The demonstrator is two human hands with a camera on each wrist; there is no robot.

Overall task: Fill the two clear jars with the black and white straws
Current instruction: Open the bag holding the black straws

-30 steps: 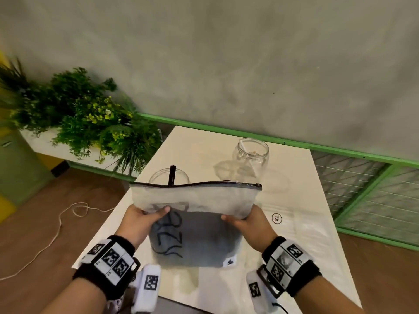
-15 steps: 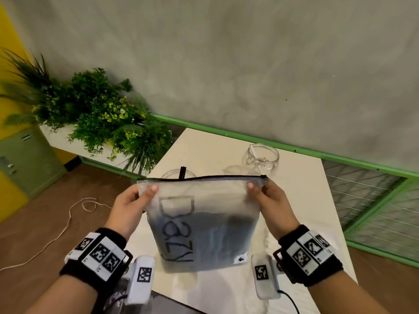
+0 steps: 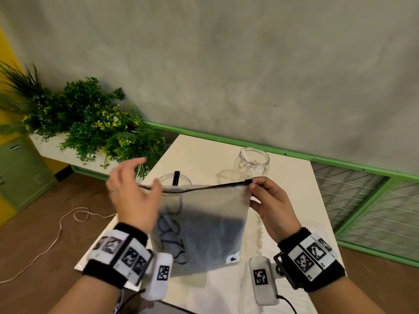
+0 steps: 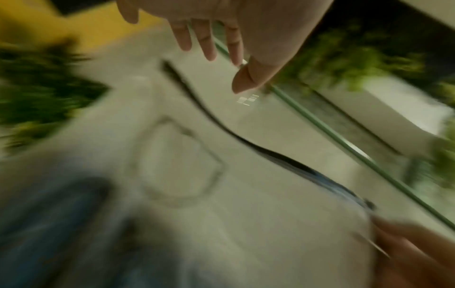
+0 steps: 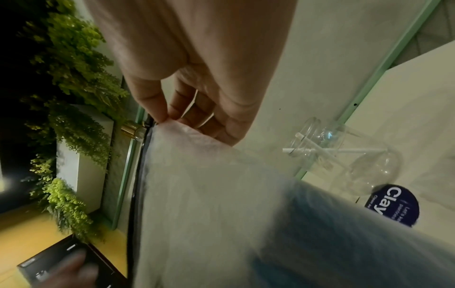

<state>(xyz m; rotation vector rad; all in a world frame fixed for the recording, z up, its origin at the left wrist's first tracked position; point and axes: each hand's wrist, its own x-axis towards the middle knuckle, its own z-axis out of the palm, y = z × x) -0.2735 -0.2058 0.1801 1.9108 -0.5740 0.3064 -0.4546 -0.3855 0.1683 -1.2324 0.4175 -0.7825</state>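
Observation:
A frosted zip pouch [image 3: 204,214] with dark contents in its lower part hangs over the white table [image 3: 204,150]. My right hand [image 3: 252,183] pinches its top right corner by the black zip edge [image 3: 210,186]; the right wrist view shows that pinch [image 5: 167,118] on the pouch [image 5: 221,194]. My left hand [image 3: 145,177] is blurred, fingers spread, at the pouch's top left, holding nothing; the left wrist view shows it [image 4: 209,42] apart from the zip edge [image 4: 221,126]. Behind the pouch stands a clear jar [image 3: 167,179] with one black straw [image 3: 175,177]. The far jar [image 3: 251,159] holds white straws [image 5: 320,151].
Leafy plants [image 3: 90,128] in a white planter stand left of the table. A green rail [image 3: 294,152] runs along the grey wall, with wire mesh [image 3: 374,211] at the right. A white cord [image 3: 68,223] lies on the floor. A round blue sticker [image 5: 391,206] lies by the far jar.
My left hand has let go of the pouch's top left corner and opened, moving fast. The right hand keeps its pinch on the top right corner, and the pouch now hangs from it.

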